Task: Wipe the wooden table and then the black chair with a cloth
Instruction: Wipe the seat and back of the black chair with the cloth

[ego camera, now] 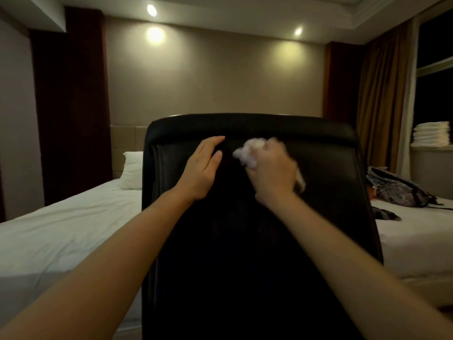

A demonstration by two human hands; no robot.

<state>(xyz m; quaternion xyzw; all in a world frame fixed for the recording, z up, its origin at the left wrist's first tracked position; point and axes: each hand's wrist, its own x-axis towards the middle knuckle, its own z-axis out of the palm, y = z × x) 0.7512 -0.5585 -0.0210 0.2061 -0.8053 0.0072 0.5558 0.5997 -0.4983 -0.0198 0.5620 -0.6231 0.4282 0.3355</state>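
Our right hand (270, 171) grips the cloth (247, 153) against the chair (318, 165) back; left hand (204, 166) flat, steadying. We should wipe in overlapping strokes.

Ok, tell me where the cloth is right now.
In the head view, the cloth is bunched in the right hand, against the upper back of the black chair, right of the left hand.

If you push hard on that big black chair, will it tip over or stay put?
Probably it leans rather than tips: the left hand lies flat on the black chair, likely steadying it. Its tall back suggests some give. The cloth should slide easily over the shiny surface.
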